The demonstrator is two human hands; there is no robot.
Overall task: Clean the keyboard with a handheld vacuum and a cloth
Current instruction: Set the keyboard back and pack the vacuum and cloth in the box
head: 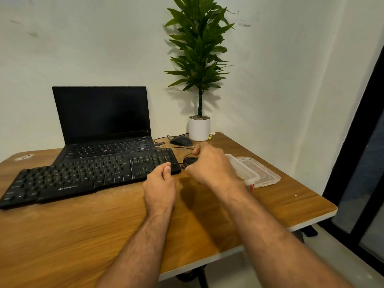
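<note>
Desk [87, 235]: a wooden top set in the corner of a pale-walled room, carrying everything below.
Keyboard [87, 175]: black, lying slantwise across the left half of the desk, its far edge overlapping the front of the laptop.
Laptop [104, 129]: open behind the keyboard, lid upright, screen dark.
Left hand [160, 183]: resting at the near right corner of the keyboard, fingers curled loosely, thumb tip touching the keyboard's edge; it has hold of nothing that shows.
Right hand [209, 165]: raised just right of the keyboard, blurred, fingers bent inward over a small dark object [190, 161] on the desk; whether they grip it cannot be told.
Mouse [181, 140]: black, corded, near the far edge of the desk, just beside the plant pot.
Plant [199, 55]: tall and leafy, standing upright in a white pot [199, 128] at the far corner.
Plastic box [245, 171]: clear, shallow, right of the right hand, with its clear lid [264, 173] lying beside it.
</note>
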